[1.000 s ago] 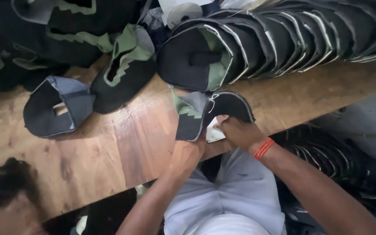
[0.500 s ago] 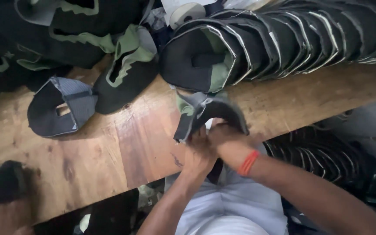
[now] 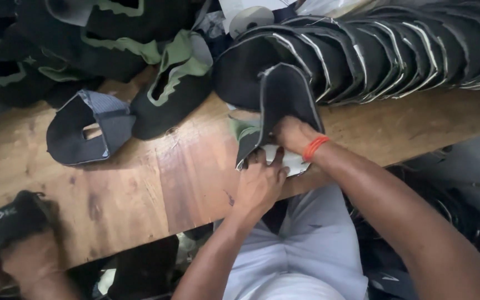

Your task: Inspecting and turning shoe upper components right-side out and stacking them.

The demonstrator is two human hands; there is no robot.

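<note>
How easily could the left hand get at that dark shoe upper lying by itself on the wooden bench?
Probably yes, but not at once. The left hand is pressed on the dark piece that both hands work on. The lone shoe upper lies to its left, with bare wooden bench between them and nothing in the way.

Grey shoe upper on wooden bench, white tape roll

Matt black cloth shoe upper rests on a worn, scuffed wooden bench.
</note>
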